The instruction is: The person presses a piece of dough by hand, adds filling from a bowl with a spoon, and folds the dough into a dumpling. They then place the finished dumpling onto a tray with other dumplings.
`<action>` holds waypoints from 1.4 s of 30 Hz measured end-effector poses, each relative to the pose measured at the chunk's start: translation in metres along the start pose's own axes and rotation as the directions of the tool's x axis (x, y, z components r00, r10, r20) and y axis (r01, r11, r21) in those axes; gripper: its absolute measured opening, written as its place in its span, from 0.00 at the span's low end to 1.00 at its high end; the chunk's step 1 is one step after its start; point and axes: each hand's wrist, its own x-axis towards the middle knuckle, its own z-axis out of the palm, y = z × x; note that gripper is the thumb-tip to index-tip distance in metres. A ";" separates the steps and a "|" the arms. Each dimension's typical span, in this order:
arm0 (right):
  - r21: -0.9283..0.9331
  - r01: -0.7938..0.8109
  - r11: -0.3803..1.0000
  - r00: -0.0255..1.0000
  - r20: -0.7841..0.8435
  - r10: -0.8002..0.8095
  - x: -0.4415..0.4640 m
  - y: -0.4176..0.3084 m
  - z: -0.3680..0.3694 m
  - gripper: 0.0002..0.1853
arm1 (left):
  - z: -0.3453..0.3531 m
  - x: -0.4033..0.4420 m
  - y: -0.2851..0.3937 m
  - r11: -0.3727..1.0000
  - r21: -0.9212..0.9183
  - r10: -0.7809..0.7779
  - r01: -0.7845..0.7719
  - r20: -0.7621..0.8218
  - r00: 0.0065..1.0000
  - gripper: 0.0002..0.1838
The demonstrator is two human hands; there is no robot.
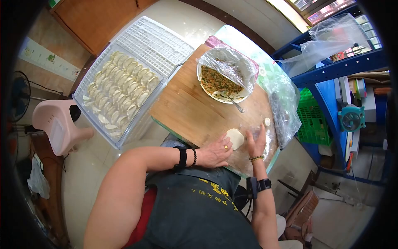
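Note:
A round, pale dumpling wrapper [235,139] lies near the front edge of the wooden board [195,106]. My left hand [215,152] has its fingers closed on the wrapper's left edge. To the right of the wrapper, my right hand [257,143] is over the floured part of the board, thumb and fingers apart, with nothing visible in it. A small dough piece [267,122] sits just beyond its fingertips. Farther back stands a bowl of chopped filling [219,83], partly covered by plastic film, with a metal spoon [237,104] leaning over its rim.
On the left, a white tray [99,123] carries rows of folded dumplings [120,87] beside a white slatted rack [155,43]. A pink chair [58,124] stands farther left. Crumpled clear plastic [285,112] hangs along the table's right side, near a green crate [313,120] and blue shelving [336,66].

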 end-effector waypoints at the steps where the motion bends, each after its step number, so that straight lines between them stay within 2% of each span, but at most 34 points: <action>1: -0.004 -0.004 1.000 1.000 -0.002 0.004 -0.006 -0.007 -0.002 0.42 | 0.001 -0.001 0.000 0.999 0.038 0.018 -0.015 -0.076 0.997 0.35; 3: -0.067 0.229 0.971 0.972 0.069 -0.224 -0.021 -0.029 0.002 0.39 | 0.000 -0.002 0.000 0.999 0.035 0.026 -0.025 -0.032 0.999 0.34; 4: -0.072 0.274 0.959 0.957 0.122 -0.264 -0.028 -0.041 0.004 0.38 | -0.002 -0.002 0.000 0.999 0.037 0.027 -0.028 0.012 1.000 0.34; 5: -0.066 0.277 0.959 0.955 0.130 -0.267 -0.035 -0.048 0.012 0.38 | -0.004 -0.003 -0.001 0.999 0.035 0.018 -0.019 0.014 1.000 0.34; 7: -0.304 0.282 0.910 0.959 0.073 -0.273 -0.047 -0.056 0.026 0.39 | -0.007 -0.007 -0.001 0.998 -0.053 -0.016 0.027 0.197 0.980 0.34; 8: -0.357 0.227 0.906 0.973 0.046 -0.226 -0.045 -0.054 0.031 0.39 | -0.005 -0.010 -0.003 0.998 -0.056 -0.024 0.036 0.203 0.979 0.34; 9: -0.353 0.225 0.908 0.974 0.048 -0.222 -0.039 -0.048 0.034 0.39 | -0.001 -0.012 -0.005 0.998 -0.062 -0.008 0.015 0.115 0.993 0.35; 10: -0.336 0.158 0.928 0.987 0.045 -0.152 -0.029 -0.039 0.035 0.39 | 0.000 -0.012 -0.006 0.998 -0.064 0.012 -0.010 0.020 1.000 0.35; 12: -0.256 0.018 0.966 1.000 0.014 -0.014 -0.008 -0.029 0.030 0.39 | 0.000 -0.011 -0.005 0.999 -0.022 0.023 -0.023 -0.006 1.000 0.35; 15: -0.232 -0.062 0.971 0.998 -0.002 0.063 0.006 -0.023 0.022 0.40 | 0.004 -0.010 -0.007 0.999 0.021 0.034 -0.034 -0.025 0.999 0.34; 16: -0.232 -0.057 0.971 0.998 -0.003 0.058 0.010 -0.014 0.022 0.40 | 0.002 -0.008 -0.008 0.999 0.021 0.039 -0.039 -0.017 0.999 0.34; 17: -0.131 -0.017 0.991 0.999 -0.053 0.010 0.012 0.000 0.024 0.40 | 0.000 -0.007 -0.007 0.999 0.022 0.038 -0.038 -0.019 0.999 0.34; 18: -0.030 0.029 0.999 0.994 -0.106 -0.032 0.013 -0.005 0.021 0.40 | -0.008 -0.004 -0.004 1.000 -0.013 -0.027 0.027 0.037 0.999 0.35; 19: -0.031 0.029 0.999 0.994 -0.107 -0.032 0.011 -0.010 0.016 0.40 | -0.012 -0.003 -0.002 0.995 -0.046 -0.089 0.093 0.095 0.992 0.35; 20: 0.017 0.037 0.999 0.999 -0.031 -0.037 0.008 -0.014 0.009 0.39 | -0.010 -0.005 -0.003 0.995 -0.047 -0.086 0.090 0.095 0.992 0.35; 21: 0.065 0.038 0.997 0.998 0.045 -0.041 0.003 -0.025 0.002 0.39 | -0.006 -0.008 -0.004 0.998 -0.020 -0.054 0.054 -0.002 0.999 0.35; 22: 0.062 0.034 0.997 0.998 0.045 -0.037 -0.003 -0.033 0.001 0.39 | -0.004 -0.010 -0.005 1.000 0.010 -0.020 0.021 -0.099 0.995 0.34; 24: -0.001 0.248 0.969 0.964 0.103 -0.247 -0.019 -0.048 0.008 0.37 | -0.005 -0.012 -0.007 0.999 0.032 -0.025 0.027 -0.051 0.998 0.34; 25: 0.006 0.249 0.969 0.963 0.109 -0.248 -0.028 -0.053 0.018 0.37 | -0.005 -0.014 -0.008 0.998 0.058 -0.035 0.035 -0.001 0.999 0.34; 27: -0.310 0.345 0.886 0.938 0.077 -0.338 -0.044 -0.058 0.035 0.36 | -0.005 -0.020 -0.010 0.999 0.023 -0.046 0.046 0.007 0.999 0.33; 28: -0.364 0.244 0.899 0.969 0.052 -0.242 -0.039 -0.059 0.038 0.37 | -0.005 -0.021 -0.012 0.999 -0.007 -0.049 0.049 0.005 0.999 0.33; 29: -0.360 0.236 0.903 0.971 0.052 -0.233 -0.031 -0.054 0.039 0.37 | -0.005 -0.022 -0.011 0.999 -0.009 -0.047 0.047 0.015 0.999 0.33; 32: -0.232 -0.041 0.972 0.999 0.013 0.045 0.004 -0.036 0.031 0.40 | -0.009 -0.012 -0.013 0.998 0.007 -0.061 0.061 -0.048 0.997 0.34; 33: -0.226 -0.034 0.974 0.999 0.005 0.037 0.009 -0.028 0.030 0.40 | -0.009 -0.008 -0.013 0.990 0.021 -0.136 0.138 -0.070 0.988 0.34; 34: -0.118 -0.049 0.992 0.997 -0.061 0.042 0.011 -0.019 0.032 0.40 | -0.010 -0.006 -0.013 0.976 0.032 -0.212 0.216 -0.090 0.973 0.34; 36: 0.097 -0.096 0.991 0.987 -0.120 0.107 0.009 -0.016 0.026 0.39 | -0.011 -0.001 -0.017 0.972 0.059 -0.224 0.229 -0.089 0.971 0.36; 37: 0.099 -0.099 0.990 0.986 -0.125 0.111 0.005 -0.014 0.022 0.39 | -0.011 0.002 -0.018 0.969 0.078 -0.228 0.235 -0.088 0.970 0.37; 39: 0.183 -0.094 0.979 0.987 -0.114 0.116 -0.004 -0.008 0.009 0.38 | -0.004 0.007 -0.019 0.981 0.101 -0.158 0.164 -0.068 0.985 0.37; 40: 0.181 -0.103 0.978 0.984 -0.127 0.127 -0.011 -0.008 0.000 0.38 | 0.000 0.011 -0.018 0.988 0.121 -0.095 0.100 -0.048 0.994 0.38; 42: 0.088 -0.045 0.995 0.999 -0.014 0.046 -0.025 -0.013 -0.018 0.38 | 0.008 0.019 -0.010 0.993 0.099 -0.055 0.058 -0.032 0.998 0.38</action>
